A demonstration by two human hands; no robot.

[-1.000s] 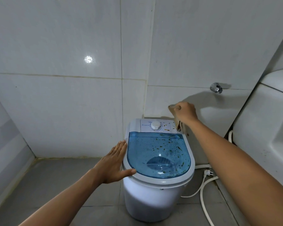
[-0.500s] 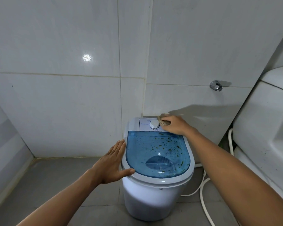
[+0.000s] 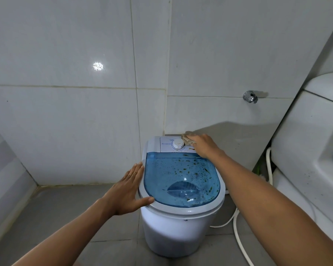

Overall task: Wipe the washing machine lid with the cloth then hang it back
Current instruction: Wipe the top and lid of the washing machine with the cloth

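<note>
The cloth [image 3: 186, 140], tan and crumpled, lies on the white control panel at the far end of the washing machine [image 3: 179, 227], pressed under the fingers of the right hand [image 3: 203, 145] and touching the round white dial [image 3: 178, 144] just to that hand's left. The right hand is curled palm-down over the cloth, gripping it against the panel. Nearer than that hand stretches the blue see-through lid [image 3: 181, 181], speckled with droplets and dark flecks. The left hand [image 3: 128, 192] rests flat and open on the lid's left rim, fingers spread, thumb hooked over the near edge, holding nothing. Right of the right arm, a white hose [image 3: 236, 225] trails across the grey floor.
</note>
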